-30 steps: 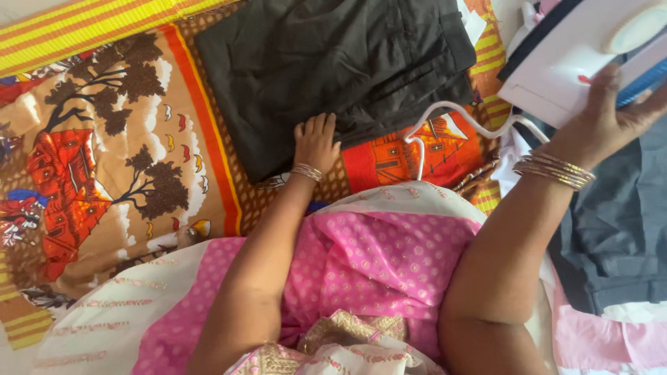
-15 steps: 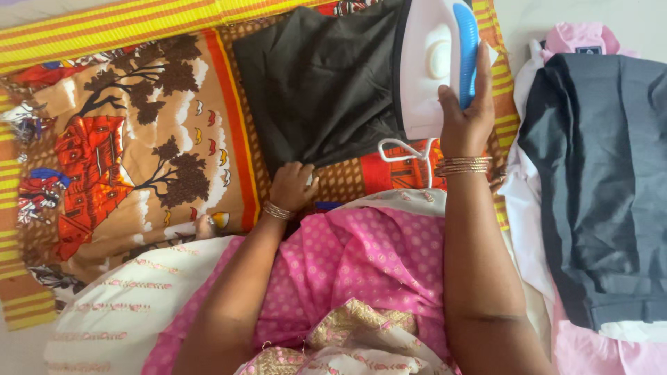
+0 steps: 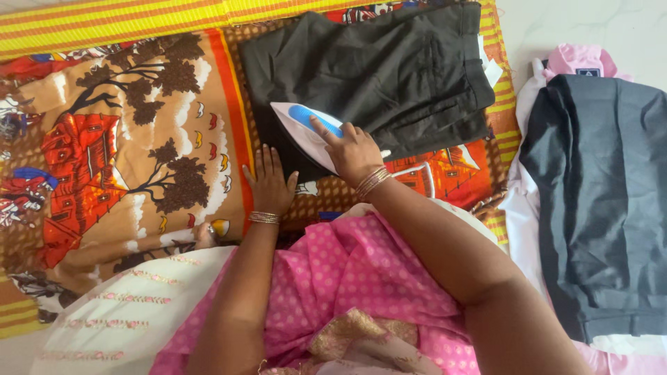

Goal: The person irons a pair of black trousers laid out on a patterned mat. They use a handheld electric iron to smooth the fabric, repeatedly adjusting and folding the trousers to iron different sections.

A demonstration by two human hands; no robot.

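Folded dark trousers lie on a patterned orange and brown cloth. A white iron with a blue handle rests on the trousers' near left corner, tip pointing left. My right hand grips its handle, index finger stretched along the blue part. Just left of the iron, my left hand lies flat with fingers spread on the cloth at the trousers' edge. The iron's white cord loops behind my right wrist.
A pile of folded clothes lies on the right: grey trousers on top of pink and white garments. A yellow striped border runs along the cloth's far edge. My lap in pink fabric fills the foreground.
My right hand has carried the iron from the trousers' right side down to their near left corner. My left hand slid left off the trousers onto the cloth and flattened.
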